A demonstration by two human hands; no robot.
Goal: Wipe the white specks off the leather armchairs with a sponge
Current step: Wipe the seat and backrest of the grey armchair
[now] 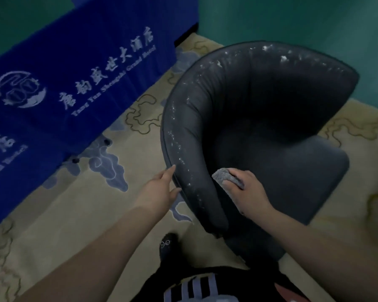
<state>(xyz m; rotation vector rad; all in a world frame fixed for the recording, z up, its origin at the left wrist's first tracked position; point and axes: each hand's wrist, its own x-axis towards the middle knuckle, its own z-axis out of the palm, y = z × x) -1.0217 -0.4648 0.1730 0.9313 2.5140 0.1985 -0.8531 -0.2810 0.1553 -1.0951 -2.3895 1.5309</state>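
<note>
Partly hidden sponge [227, 177] under right hand [248, 192]

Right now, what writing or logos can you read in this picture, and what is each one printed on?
"Tang Yun Shengshi Grand Hotel", soft but readable: blue cloth.
Chinese characters above that line: same cloth, ending "大酒店"; the first ones are too blurred to be sure of.
Round white emblem: same cloth, no legible words.
Cut-off repeat at the cloth's lower left edge: unreadable.
Small white mark: black shoe, unreadable.

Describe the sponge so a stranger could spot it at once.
Find the dark leather armchair on the patterned carpet. At the inner side of its speckled near arm, the right hand grips the sponge: a small grey, coarse pad, the only rough thing against smooth leather.
</note>
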